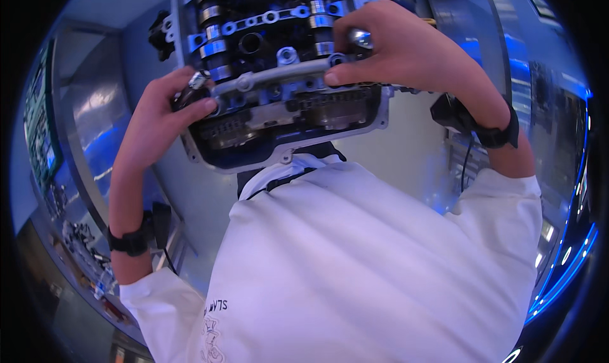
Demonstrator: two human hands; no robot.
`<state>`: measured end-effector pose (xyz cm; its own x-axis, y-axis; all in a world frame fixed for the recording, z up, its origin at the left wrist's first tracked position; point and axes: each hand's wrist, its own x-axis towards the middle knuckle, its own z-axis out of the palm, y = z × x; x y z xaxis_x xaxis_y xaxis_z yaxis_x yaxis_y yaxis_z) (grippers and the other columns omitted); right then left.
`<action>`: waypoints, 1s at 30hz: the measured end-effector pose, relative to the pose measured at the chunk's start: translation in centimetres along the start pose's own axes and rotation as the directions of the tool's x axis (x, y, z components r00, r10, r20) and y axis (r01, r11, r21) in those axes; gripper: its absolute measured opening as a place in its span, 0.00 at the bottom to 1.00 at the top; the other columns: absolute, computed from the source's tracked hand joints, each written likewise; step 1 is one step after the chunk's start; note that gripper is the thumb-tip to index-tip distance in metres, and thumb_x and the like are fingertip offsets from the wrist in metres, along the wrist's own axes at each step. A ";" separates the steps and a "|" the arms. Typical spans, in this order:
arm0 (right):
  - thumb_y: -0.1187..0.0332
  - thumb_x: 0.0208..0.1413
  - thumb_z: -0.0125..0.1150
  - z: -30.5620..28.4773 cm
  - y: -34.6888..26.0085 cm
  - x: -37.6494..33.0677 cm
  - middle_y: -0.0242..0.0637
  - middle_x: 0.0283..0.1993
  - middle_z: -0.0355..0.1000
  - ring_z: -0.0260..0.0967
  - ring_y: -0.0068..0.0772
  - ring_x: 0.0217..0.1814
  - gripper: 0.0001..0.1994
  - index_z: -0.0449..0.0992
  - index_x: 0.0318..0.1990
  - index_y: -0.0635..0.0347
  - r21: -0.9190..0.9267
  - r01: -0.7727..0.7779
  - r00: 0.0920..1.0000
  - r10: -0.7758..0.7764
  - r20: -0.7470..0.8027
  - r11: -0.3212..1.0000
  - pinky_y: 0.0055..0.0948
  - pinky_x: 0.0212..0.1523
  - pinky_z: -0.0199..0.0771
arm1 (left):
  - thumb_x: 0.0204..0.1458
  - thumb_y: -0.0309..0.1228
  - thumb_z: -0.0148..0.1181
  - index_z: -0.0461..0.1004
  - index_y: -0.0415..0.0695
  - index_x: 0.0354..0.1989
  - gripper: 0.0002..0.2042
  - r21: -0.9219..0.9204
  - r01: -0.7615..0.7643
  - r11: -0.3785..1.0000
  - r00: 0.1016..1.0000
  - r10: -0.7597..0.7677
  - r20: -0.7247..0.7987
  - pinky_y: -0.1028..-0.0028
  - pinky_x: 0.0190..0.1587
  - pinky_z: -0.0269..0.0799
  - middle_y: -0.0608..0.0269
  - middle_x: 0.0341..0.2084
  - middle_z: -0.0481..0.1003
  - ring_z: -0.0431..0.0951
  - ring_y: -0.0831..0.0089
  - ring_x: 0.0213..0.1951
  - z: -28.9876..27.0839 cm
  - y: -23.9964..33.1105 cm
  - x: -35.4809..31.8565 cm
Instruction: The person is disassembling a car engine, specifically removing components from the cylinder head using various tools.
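Note:
An engine's cylinder head (279, 52) lies in front of me with its top uncovered, showing two camshafts (214, 46) and a timing chain (336, 99) at the near end. A silver crosspiece (273, 76) spans the near ends of the camshafts. My left hand (162, 112) is closed at the near left corner, thumb and fingers around a shiny metal piece (198, 79). At the right end of the crosspiece, my right hand (396, 49) pinches around a rounded shiny metal piece (360, 39); its thumb tip rests by the crosspiece. What kind of parts these are cannot be made out.
A pale metal flange (285, 157) edges the engine close to my waist. Black straps with small boxes and cables sit on my left wrist (130, 242) and right wrist (501, 134). Shelving with metal parts (79, 236) stands at the left; blue-lit panels (568, 255) line the right.

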<state>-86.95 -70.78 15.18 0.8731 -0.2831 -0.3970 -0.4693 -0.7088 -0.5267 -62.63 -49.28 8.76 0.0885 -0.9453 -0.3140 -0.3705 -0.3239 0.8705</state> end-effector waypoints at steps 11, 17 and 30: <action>0.53 0.46 0.75 1.7 2.1 0.1 0.50 0.35 0.76 0.74 0.44 0.36 0.27 0.80 0.45 0.69 0.011 0.190 0.981 -0.189 -0.052 0.982 0.36 0.40 0.73 | 0.51 0.27 0.68 0.77 0.33 0.35 0.10 -0.061 -0.085 0.995 0.992 0.079 -0.096 0.74 0.35 0.62 0.65 0.28 0.67 0.66 0.78 0.31 1.0 -0.7 0.1; 0.73 0.43 0.74 -0.2 0.3 -0.6 0.38 0.32 0.69 0.68 0.34 0.35 0.14 0.73 0.33 0.68 0.213 0.083 0.996 -0.076 -0.043 0.973 0.31 0.38 0.67 | 0.50 0.22 0.65 0.77 0.36 0.31 0.04 -0.099 -0.153 0.983 0.986 0.145 -0.083 0.78 0.30 0.60 0.70 0.20 0.65 0.64 0.81 0.25 -0.2 1.3 0.5; 0.72 0.44 0.73 1.5 -0.5 -1.1 0.42 0.38 0.70 0.70 0.50 0.41 0.15 0.73 0.38 0.63 -0.272 0.212 0.947 -0.266 -0.178 0.938 0.42 0.42 0.70 | 0.42 0.21 0.70 0.77 0.36 0.40 0.14 0.305 -0.153 0.940 0.975 0.193 -0.107 0.72 0.37 0.71 0.60 0.34 0.73 0.76 0.67 0.34 1.1 1.5 -1.4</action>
<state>-87.82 -69.15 14.74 0.9755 -0.1948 -0.1018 -0.2190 -0.9013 -0.3739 -64.34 -48.37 10.04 0.1138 -0.9887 -0.0976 -0.6440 -0.1482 0.7505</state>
